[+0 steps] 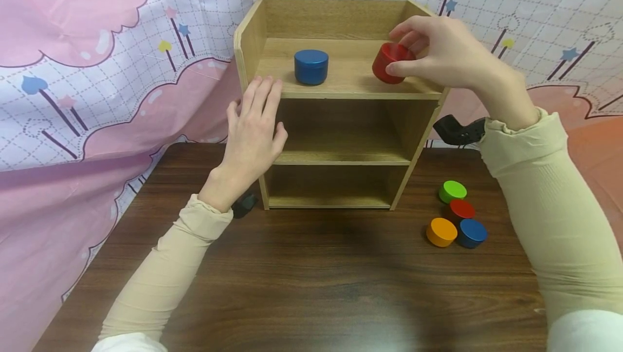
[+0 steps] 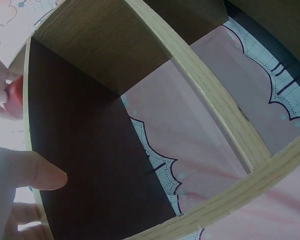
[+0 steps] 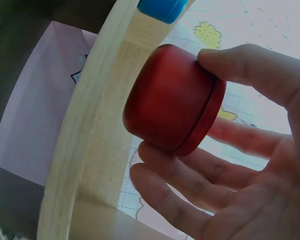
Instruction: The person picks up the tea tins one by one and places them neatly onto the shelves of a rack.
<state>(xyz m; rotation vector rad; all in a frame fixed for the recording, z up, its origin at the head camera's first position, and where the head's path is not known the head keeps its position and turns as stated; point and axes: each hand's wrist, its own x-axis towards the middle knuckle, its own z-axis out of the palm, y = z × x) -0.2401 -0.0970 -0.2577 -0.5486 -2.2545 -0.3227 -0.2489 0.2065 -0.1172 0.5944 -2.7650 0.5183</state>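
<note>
Your right sleeve (image 1: 550, 195) stretches past four tins (image 1: 461, 212) on the desk (image 1: 316, 276). Your left hand (image 1: 253, 130), fingers straight, lies at the shelf (image 1: 340, 95)'s front edge, perhaps steadying it. Over its top board, your right hand (image 1: 443, 52) pinches a red tin (image 1: 382, 68) by its sides, probably keeping the base free.

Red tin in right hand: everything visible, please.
The red tin is a short, round cylinder with a satiny, metal-looking surface, a rounded edge at one end and a dark seam near the other, like a lid line. The right hand pinches it, tilted, over the right part of the top shelf; whether it touches that is unclear.
</note>
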